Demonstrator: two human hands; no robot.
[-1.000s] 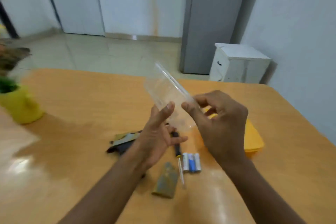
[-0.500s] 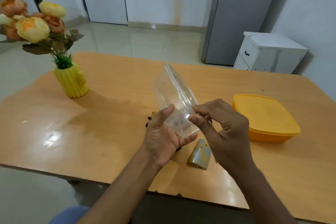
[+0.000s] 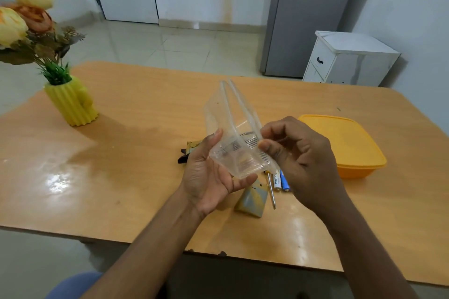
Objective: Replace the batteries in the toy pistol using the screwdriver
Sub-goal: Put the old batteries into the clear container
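Observation:
I hold a clear plastic container [image 3: 230, 126] tilted above the table. My left hand [image 3: 209, 175] cups its base from below. My right hand [image 3: 296, 155] pinches the lid edge with thumb and fingers. Under my hands lie the toy pistol [image 3: 188, 153], mostly hidden, and its grey-and-yellow cover piece [image 3: 251, 200]. The screwdriver's metal shaft [image 3: 271, 192] pokes out beside two batteries [image 3: 280, 181], one white, one blue.
A yellow lidded box [image 3: 349, 145] sits on the wooden table [image 3: 133, 153] to the right. A yellow vase with flowers [image 3: 71, 102] stands at the far left. A white cabinet [image 3: 345, 58] and grey fridge [image 3: 308, 14] stand beyond the table.
The view swung back and down, bringing the vase and yellow box into sight. Both hands kept hold of the clear container, and my right fingers shifted along its lid edge.

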